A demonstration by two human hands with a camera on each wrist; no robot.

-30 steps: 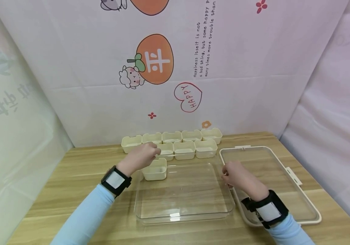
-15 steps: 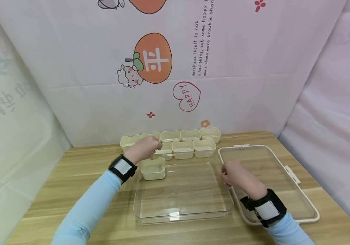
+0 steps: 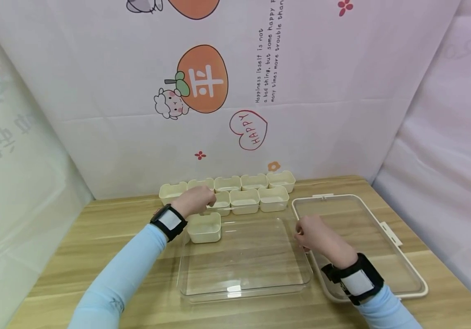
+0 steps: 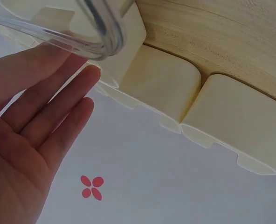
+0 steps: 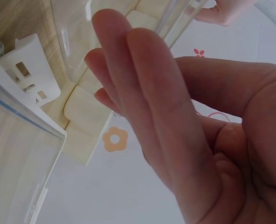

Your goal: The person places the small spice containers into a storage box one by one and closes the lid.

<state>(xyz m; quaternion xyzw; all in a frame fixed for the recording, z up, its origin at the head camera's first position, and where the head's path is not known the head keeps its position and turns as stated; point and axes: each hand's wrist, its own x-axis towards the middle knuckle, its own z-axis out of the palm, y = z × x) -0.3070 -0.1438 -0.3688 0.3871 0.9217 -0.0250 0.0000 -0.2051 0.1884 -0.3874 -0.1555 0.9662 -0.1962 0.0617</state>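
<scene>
My left hand (image 3: 194,199) reaches over the far left corner of the clear plastic box (image 3: 243,289), against a small cream bin (image 3: 222,202) in the front row. Seen from the left wrist, its lower fingers are nearly straight by a bin (image 4: 128,65), while the leading fingertips vanish behind the clear rim, so a pinch cannot be made out. One cream bin (image 3: 205,233) sits upright inside the box's far left corner. My right hand (image 3: 315,235) is at the box's right rim; its fingers (image 5: 152,84) are loosely straight with nothing visible between them.
More cream bins (image 3: 244,202) stand in two rows at the back, against the printed cloth (image 3: 322,137). To the right lies a clear lid (image 3: 375,246) with a white frame and side clips, partly under my right forearm. Wood tabletop (image 3: 95,256) shows at left.
My left hand has shifted slightly right and forward over the bins, then stays nearly still. The right hand and the bin in the box hold their places; the view has drifted slightly.
</scene>
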